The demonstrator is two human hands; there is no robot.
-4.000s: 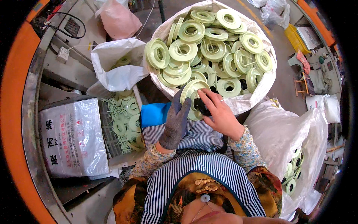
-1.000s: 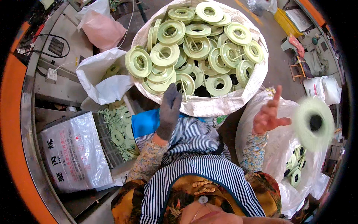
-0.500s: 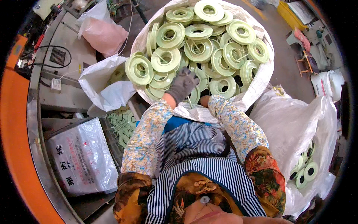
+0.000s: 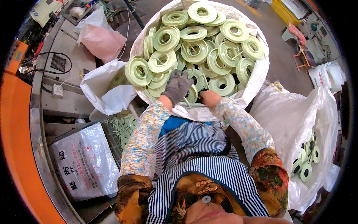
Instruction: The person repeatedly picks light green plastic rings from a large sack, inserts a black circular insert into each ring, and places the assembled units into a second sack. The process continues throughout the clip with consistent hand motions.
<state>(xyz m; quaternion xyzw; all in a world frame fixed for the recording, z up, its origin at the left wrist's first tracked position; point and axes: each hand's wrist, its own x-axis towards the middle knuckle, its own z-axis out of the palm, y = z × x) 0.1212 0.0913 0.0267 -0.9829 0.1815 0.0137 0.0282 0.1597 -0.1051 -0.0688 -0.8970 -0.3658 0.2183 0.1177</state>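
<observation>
A big white sack (image 4: 260, 74) in front of me is heaped with pale green plastic rings (image 4: 164, 61). My left hand (image 4: 178, 86), in a grey glove, lies on the near side of the heap with its fingers curled over a ring (image 4: 192, 94). My bare right hand (image 4: 209, 98) reaches in beside it just past the sack's near rim. Its fingers are hidden among the rings. Both forearms wear flowered sleeves.
At my right stands a clear plastic sack (image 4: 294, 112) with several rings (image 4: 306, 164) at its bottom. At my left are a small white bag (image 4: 100, 93), a pink bag (image 4: 99, 39), a printed white sack (image 4: 85, 164), green scraps (image 4: 121, 128) and an orange machine edge (image 4: 15, 130).
A second ago my right hand was out over the right sack with a ring flying from it. It has since swung back to the big sack beside my left hand.
</observation>
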